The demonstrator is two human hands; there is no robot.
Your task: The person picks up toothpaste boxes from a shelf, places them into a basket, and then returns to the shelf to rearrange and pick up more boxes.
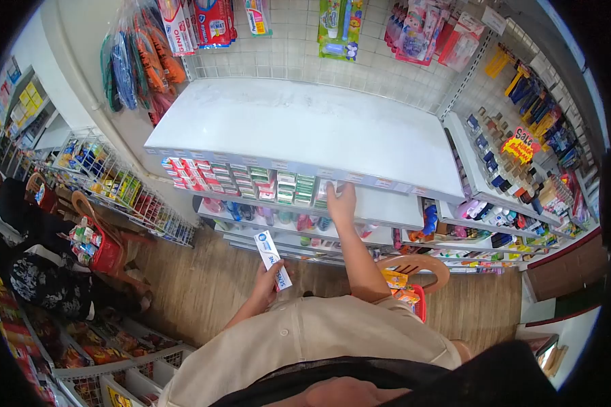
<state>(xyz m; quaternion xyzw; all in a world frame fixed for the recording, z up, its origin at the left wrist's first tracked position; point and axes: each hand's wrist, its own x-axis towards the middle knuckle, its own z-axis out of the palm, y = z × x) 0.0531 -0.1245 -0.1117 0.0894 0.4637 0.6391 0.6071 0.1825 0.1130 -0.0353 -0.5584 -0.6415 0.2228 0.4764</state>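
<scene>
My left hand [268, 285] grips a white and blue toothpaste box [273, 259], held at a slant in front of my body. With my arm stretched forward, my right hand [341, 202] is at the second shelf, just under the front edge of the bare white top shelf [299, 125]. Its fingers are bent at the right end of a row of stacked toothpaste boxes [285, 188], coloured red, green and white. What lies between those fingers is mostly hidden by the hand and the shelf edge.
Toothbrush packs [214, 24] hang on the back wall. Small bottles [499, 152] line a side shelf at right. By my right side is a brown chair [434, 270] with a red basket [421, 305]. A person [44, 275] is at left, near another red basket [105, 247].
</scene>
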